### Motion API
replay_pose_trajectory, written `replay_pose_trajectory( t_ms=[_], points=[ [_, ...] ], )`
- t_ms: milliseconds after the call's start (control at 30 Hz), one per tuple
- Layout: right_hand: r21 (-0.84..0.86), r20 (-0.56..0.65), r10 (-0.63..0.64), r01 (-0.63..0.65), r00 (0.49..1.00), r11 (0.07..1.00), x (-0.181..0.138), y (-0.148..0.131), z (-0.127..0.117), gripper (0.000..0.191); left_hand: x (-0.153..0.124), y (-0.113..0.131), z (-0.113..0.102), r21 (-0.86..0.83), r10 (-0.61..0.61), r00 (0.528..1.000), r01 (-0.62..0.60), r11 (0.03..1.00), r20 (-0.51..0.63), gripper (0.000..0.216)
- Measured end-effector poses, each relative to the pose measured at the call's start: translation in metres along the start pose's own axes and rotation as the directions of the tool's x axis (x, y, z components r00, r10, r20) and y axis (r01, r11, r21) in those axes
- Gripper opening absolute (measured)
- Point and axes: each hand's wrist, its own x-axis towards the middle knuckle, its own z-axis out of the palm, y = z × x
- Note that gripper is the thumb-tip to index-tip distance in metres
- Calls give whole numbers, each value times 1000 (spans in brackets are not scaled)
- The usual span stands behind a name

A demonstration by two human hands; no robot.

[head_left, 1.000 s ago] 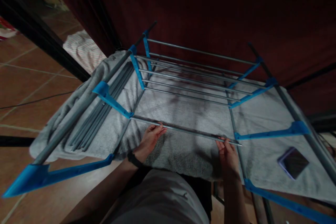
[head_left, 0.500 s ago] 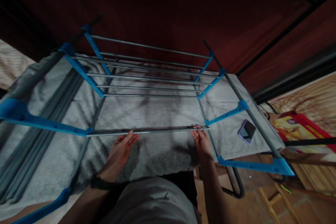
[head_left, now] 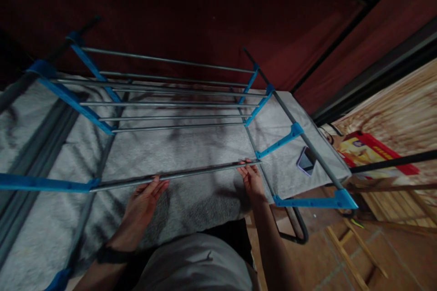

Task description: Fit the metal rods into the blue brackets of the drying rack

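A thin grey metal rod (head_left: 201, 171) runs across in front of me. My left hand (head_left: 145, 200) pinches it left of its middle, the thumb on top and the fingers beneath. My right hand (head_left: 251, 181) pinches it close to its right end. On the left, the rod meets the tip of a blue plastic bracket (head_left: 51, 184). Its right end lies beside the tip of another blue bracket (head_left: 278, 142); I cannot tell whether it is seated there. Both brackets belong to a rack frame of grey tubes, with several crossbars (head_left: 180, 105) at the far side.
The frame lies on a grey cloth (head_left: 205, 145). Several loose grey tubes (head_left: 37, 163) lie at the left, and a phone (head_left: 306, 161) at the right. A red and yellow box (head_left: 372, 154) stands further right. Another blue bracket (head_left: 314, 202) sticks out past the cloth's edge.
My view has turned to the right, so the frame and hands appear further left and more tilted. Both hands keep their grip on the rod.
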Motion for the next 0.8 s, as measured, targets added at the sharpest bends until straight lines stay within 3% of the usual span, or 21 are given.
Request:
replay_pose_trajectory(
  t_ms=[400,700,800],
  points=[
    [155,-41,81,-74,996,985,3,-4,3,29,0,-2,1,-16,7,999,-8,1000,-49,36],
    [241,-96,184,-157,978,958,2,-17,7,52,4,-4,0,-12,32,998,-32,999,-47,38],
    [254,-99,197,-167,975,953,4,-16,7,52,6,-5,-1,-12,31,998,-31,999,-47,39]
  ],
)
